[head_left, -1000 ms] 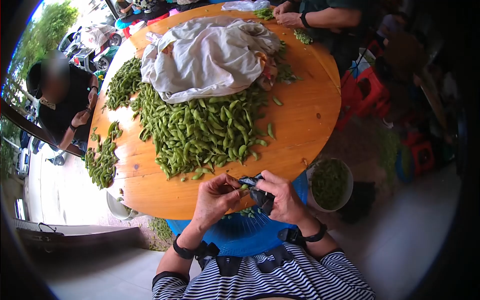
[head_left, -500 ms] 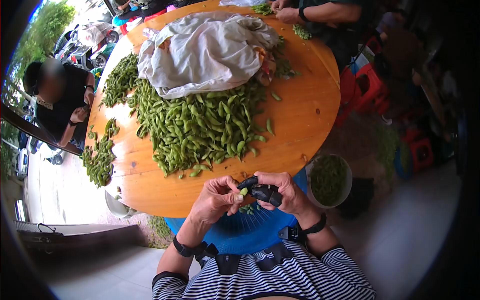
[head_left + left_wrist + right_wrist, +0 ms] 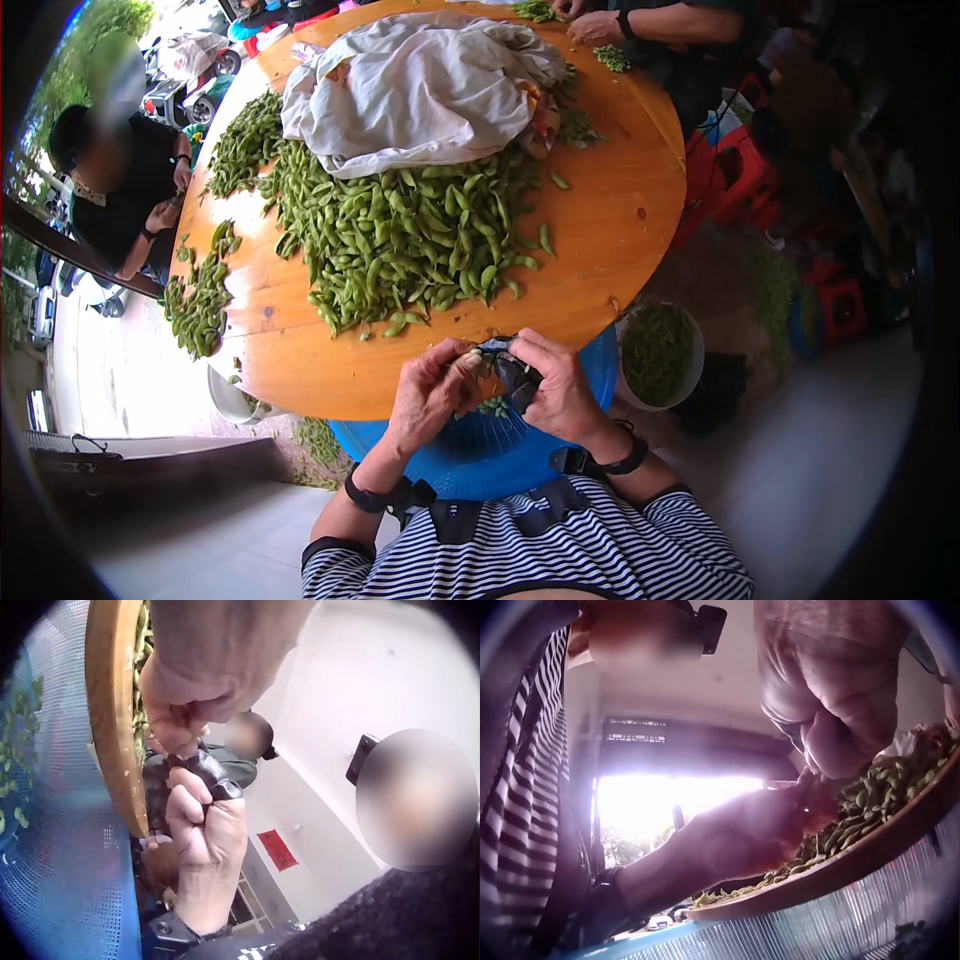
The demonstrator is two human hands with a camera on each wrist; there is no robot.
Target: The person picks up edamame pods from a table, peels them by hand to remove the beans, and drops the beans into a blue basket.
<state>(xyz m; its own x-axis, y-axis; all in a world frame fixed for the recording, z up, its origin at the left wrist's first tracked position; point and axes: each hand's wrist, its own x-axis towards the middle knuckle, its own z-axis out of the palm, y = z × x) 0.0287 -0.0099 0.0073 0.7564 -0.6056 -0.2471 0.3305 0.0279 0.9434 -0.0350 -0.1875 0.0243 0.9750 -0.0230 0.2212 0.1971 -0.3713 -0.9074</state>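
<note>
My left hand [image 3: 428,392] pinches a small green edamame pod [image 3: 476,356] between thumb and fingers, just past the table's near edge. Facing it, my right hand [image 3: 556,392] has its fingers curled, and its tips meet the left fingertips at the pod. Black shiny coverings [image 3: 204,771] wrap the right thumb and forefinger. In the right wrist view, the hands' own fingers mostly hide the pod. Below both hands lies a blue mesh basket [image 3: 470,462] with some shelled beans [image 3: 493,406] in it.
A large heap of edamame pods [image 3: 400,240] covers the middle of the round wooden table [image 3: 620,230], partly under a white cloth [image 3: 420,90]. White buckets [image 3: 660,357] stand by the table at right and left. Other people [image 3: 125,190] work at its left and far sides.
The green pod showed plainly between the hands half a second ago; now the fingers cover more of it. Both hands have shifted slightly and stay together above the basket.
</note>
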